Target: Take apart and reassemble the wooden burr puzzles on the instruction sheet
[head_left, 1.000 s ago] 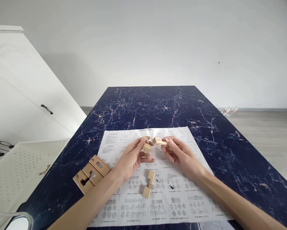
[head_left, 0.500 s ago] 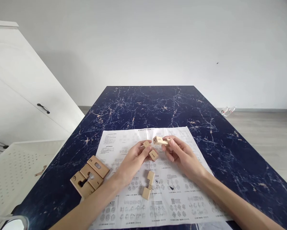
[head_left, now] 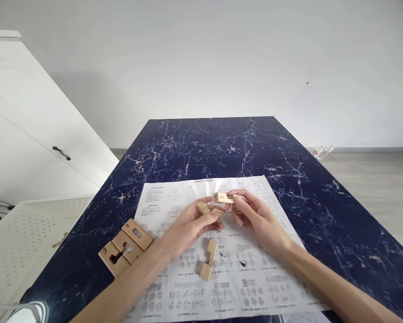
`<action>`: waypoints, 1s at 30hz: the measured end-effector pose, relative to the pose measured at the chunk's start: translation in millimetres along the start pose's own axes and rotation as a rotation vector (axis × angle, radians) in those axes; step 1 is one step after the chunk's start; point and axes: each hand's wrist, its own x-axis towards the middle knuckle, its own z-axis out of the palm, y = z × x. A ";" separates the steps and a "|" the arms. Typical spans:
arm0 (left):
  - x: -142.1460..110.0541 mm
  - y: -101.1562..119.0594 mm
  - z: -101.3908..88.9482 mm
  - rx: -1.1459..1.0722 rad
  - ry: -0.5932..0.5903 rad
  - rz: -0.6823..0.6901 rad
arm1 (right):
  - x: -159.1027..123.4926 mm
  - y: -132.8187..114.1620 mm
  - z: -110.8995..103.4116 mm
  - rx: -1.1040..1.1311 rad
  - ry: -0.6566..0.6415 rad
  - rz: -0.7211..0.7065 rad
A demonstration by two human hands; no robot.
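Note:
Over the printed sheet, my left hand (head_left: 193,223) is closed on a notched wooden puzzle piece (head_left: 203,207), whose lower end is partly behind the thumb. My right hand (head_left: 251,210) pinches a second wooden puzzle piece (head_left: 222,198) by its narrow end; its block end is marked "3" and points left, just above the first piece. Whether the two pieces touch I cannot tell. A third notched wooden piece (head_left: 207,271) lies on the paper sheet (head_left: 174,197) below my hands, between the forearms.
Flat wooden plates (head_left: 140,235) numbered 2 and 3, with cut-out slots, lie left of my left forearm. The marbled blue table (head_left: 201,148) reaches to the wall. A white cabinet (head_left: 29,121) and a perforated white surface (head_left: 29,224) stand at the left.
My left hand has turned its piece, so the numbered end faces no longer show. The piece in my right hand has tilted more level and shifted slightly left.

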 end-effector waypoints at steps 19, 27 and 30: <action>-3.1 -13.4 2.0 -0.101 -0.081 0.030 | -4.3 3.3 4.3 -0.220 -0.048 -0.116; -4.8 -0.4 8.9 0.141 -0.194 0.101 | -8.5 2.6 6.5 -0.314 0.057 -0.167; -2.8 -0.6 9.9 0.120 -0.186 0.085 | -9.4 2.4 6.2 -0.382 0.114 -0.180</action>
